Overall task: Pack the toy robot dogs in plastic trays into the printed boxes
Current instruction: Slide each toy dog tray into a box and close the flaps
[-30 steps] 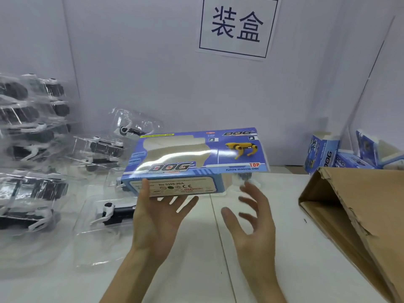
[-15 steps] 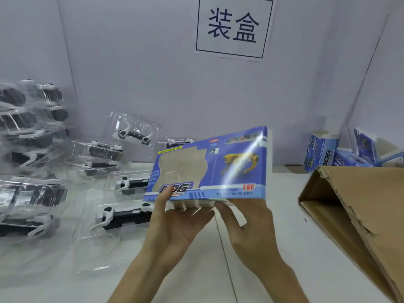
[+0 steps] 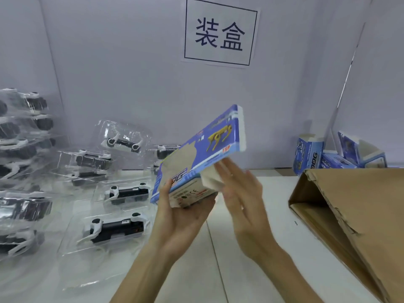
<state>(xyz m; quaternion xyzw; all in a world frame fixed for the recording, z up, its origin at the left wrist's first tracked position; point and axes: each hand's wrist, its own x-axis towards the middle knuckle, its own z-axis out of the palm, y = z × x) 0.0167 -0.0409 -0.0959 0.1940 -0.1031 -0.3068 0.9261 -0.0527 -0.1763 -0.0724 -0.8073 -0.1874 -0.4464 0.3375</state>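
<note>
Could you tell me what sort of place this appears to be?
Probably a toy-factory packing station: a wall sign reads 装盒, clear trays of toy robot dogs pile up at the left, and the left hand holds a printed box.

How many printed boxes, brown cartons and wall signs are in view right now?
Printed boxes: 4, the held box plus three back-right boxes
Brown carton: 1
Wall sign: 1
Total: 6
</note>
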